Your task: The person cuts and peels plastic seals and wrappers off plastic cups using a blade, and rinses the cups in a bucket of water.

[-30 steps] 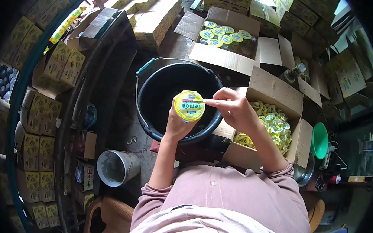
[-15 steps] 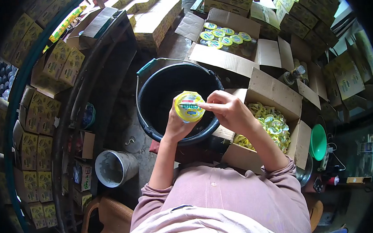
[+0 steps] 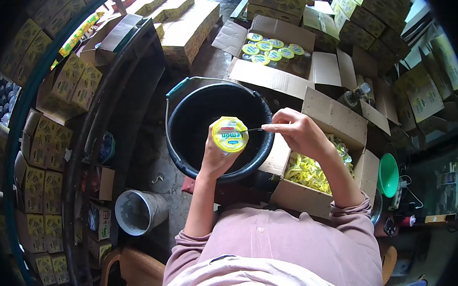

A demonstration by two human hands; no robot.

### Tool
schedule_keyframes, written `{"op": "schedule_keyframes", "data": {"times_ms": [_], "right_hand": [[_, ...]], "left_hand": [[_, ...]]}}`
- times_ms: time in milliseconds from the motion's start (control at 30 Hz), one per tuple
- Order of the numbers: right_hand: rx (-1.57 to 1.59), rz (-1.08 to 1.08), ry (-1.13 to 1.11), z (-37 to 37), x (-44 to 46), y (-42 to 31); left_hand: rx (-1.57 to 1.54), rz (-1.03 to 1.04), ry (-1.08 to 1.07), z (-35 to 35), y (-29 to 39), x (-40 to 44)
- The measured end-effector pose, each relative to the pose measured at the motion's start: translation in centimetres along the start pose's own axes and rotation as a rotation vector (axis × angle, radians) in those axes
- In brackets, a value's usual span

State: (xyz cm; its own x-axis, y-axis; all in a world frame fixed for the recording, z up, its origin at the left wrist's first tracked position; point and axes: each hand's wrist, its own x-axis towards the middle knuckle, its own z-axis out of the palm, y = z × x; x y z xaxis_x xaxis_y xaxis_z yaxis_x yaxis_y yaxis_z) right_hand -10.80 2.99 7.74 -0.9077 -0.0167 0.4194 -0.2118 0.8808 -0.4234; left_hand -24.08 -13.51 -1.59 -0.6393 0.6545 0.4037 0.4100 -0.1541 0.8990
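A cup with a round yellow and green lid marked "Lemon" (image 3: pixel 229 134) is upright in my left hand (image 3: pixel 215 157), whose fingers wrap round its side. My right hand (image 3: pixel 295 132), to the right of the cup, pinches a thin dark pointed tool (image 3: pixel 255 129), whose tip reaches the lid's right part. Below both hands is a large black bucket (image 3: pixel 185 114) with a green-gripped handle. Right of it, an open carton (image 3: pixel 337 114) holds crumpled yellow and clear pieces (image 3: pixel 307 172).
Farther back, an open carton (image 3: pixel 267 78) holds several lidded cups (image 3: pixel 273 55). A grey pail (image 3: pixel 140 212) stands at the lower left near an orange chair (image 3: pixel 135 274). A green bowl (image 3: pixel 388 175) is at the right, and stacked yellow boxes (image 3: pixel 45 138) line the left side.
My right hand has moved slightly right, and more of the thin tool shows between it and the lid. The cup has shifted a little left and down. The view has moved slightly.
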Motion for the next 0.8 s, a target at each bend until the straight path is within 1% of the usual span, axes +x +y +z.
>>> {"op": "schedule_keyframes", "data": {"times_ms": [67,100,200,233,333,367,467,567,667,800], "right_hand": [[0.001,0.021,0.014,-1.0,-0.5,0.2],[0.02,0.026,0.032,-1.6,-0.7,0.4],[0.075,0.132,0.143,-2.1,-1.3,0.5],[0.044,0.138,0.193,-1.8,-1.4,0.6],[0.147,0.31,0.323,-0.5,-1.2,-0.4],[0.173,0.294,0.374,0.4,-1.1,-0.4],[0.193,0.34,0.417,2.4,-0.5,-1.8],[0.227,0.329,0.391,3.7,0.3,-3.9],[0.236,0.319,0.374,4.9,1.0,-4.9],[0.219,0.27,0.328,5.9,1.2,-5.0]], "left_hand": [[0.016,0.03,0.017,0.0,-0.1,-0.1],[0.033,0.001,0.005,-0.2,0.1,-0.2],[0.091,0.051,0.003,-0.6,-0.2,-0.3],[0.158,0.09,-0.032,-0.7,-0.9,-0.4],[-0.054,-0.042,0.038,-0.1,-1.4,-0.4],[-0.01,-0.044,0.067,0.0,-1.3,-0.5],[0.127,-0.054,0.136,-0.2,-0.6,-0.4],[0.234,-0.059,0.165,-0.2,-0.7,-0.3],[0.107,-0.036,0.173,-0.1,-0.9,-0.1],[0.101,-0.021,0.176,-0.2,-0.9,0.0]]}}
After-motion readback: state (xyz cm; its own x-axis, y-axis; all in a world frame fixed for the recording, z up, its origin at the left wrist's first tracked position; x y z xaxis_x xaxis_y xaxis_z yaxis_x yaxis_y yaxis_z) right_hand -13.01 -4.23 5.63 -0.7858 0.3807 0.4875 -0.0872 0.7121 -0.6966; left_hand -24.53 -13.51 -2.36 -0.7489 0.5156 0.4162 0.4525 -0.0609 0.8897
